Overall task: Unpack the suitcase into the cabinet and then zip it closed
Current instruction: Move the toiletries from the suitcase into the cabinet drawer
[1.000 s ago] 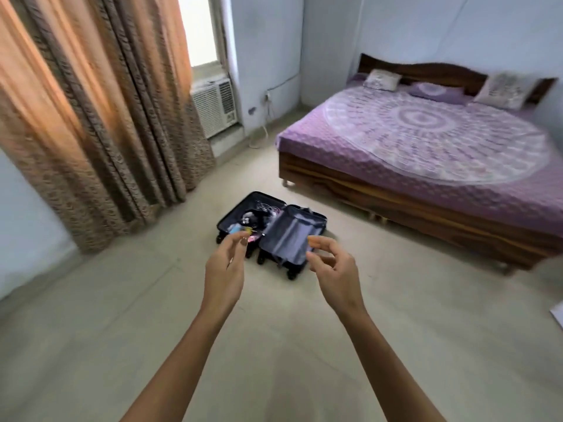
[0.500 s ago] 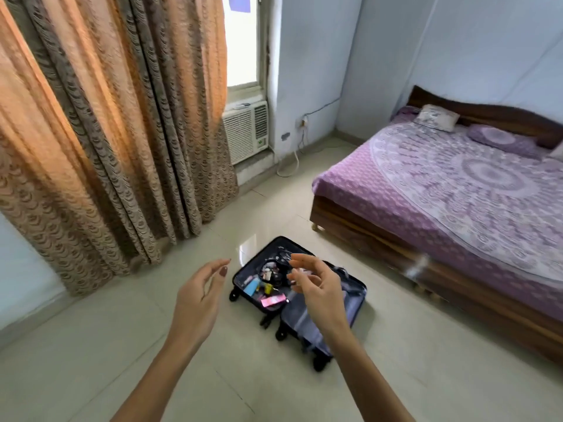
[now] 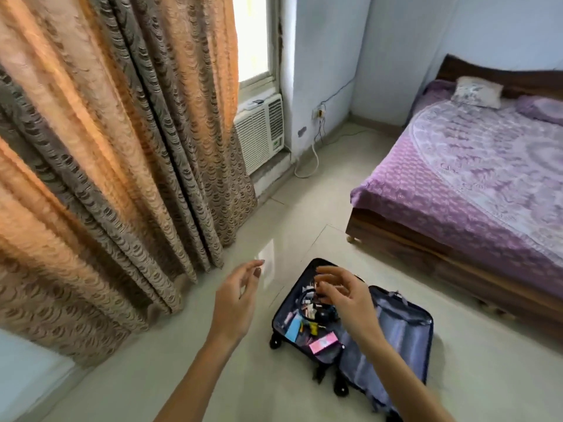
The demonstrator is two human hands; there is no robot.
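Left hand (image 3: 234,303) and right hand (image 3: 347,300) are empty, fingers loosely spread; a hasty grab into the open suitcase (image 3: 402,336) below the right could scatter its small clutter (image 3: 306,324).

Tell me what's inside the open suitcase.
In the suitcase, the left half holds small loose items, including a pink box and a light blue packet; the right half shows only grey lining. The right grip hides part of the pile.
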